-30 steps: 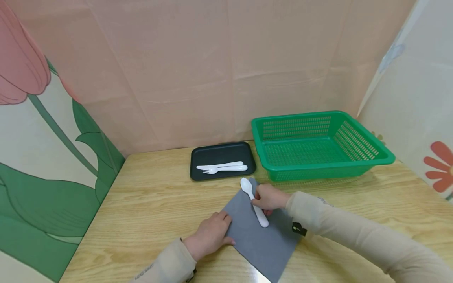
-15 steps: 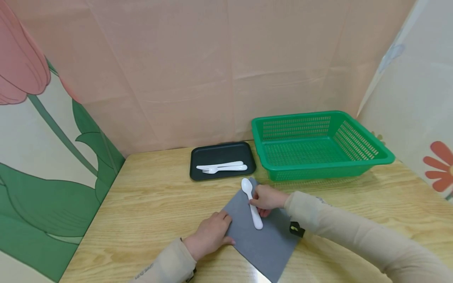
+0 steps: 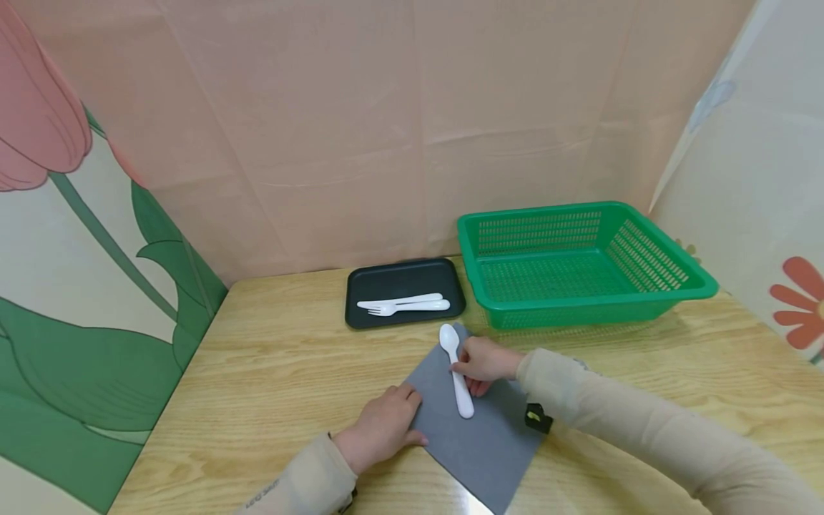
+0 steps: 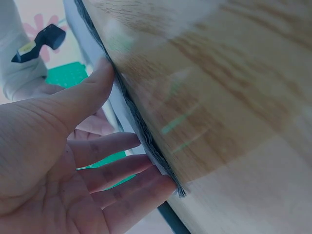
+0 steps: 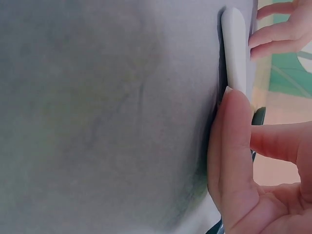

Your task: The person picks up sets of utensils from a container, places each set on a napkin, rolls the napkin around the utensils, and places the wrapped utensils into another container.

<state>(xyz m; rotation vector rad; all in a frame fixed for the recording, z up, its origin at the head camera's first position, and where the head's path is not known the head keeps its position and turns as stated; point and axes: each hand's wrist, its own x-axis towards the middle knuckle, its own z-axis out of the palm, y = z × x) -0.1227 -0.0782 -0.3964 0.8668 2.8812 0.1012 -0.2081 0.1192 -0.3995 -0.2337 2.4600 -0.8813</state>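
A grey folded cloth (image 3: 491, 447) lies slantwise on the wooden table, with a white spoon (image 3: 449, 337) over its upper part. My right hand (image 3: 487, 360) pinches the middle of the spoon's handle from the right. The bowl points away from me, and the handle end (image 5: 236, 44) shows in the right wrist view, close over the cloth. At the cloth's left edge rests my left hand (image 3: 384, 427), fingers and thumb spread loosely along it. The left wrist view shows the fingertips (image 4: 165, 183) touching the layered edge (image 4: 141, 129).
Behind the cloth stands a black tray (image 3: 402, 275), holding a white knife (image 3: 418, 297) and a white fork (image 3: 418, 306). To its right is a green perforated basket (image 3: 592, 307). Pink sheeting (image 3: 322, 143) hangs along the table's back edge.
The spoon's handle end has swung left, so the spoon stands straighter away from me. My right hand has shifted slightly left with it. The left hand has stayed put.
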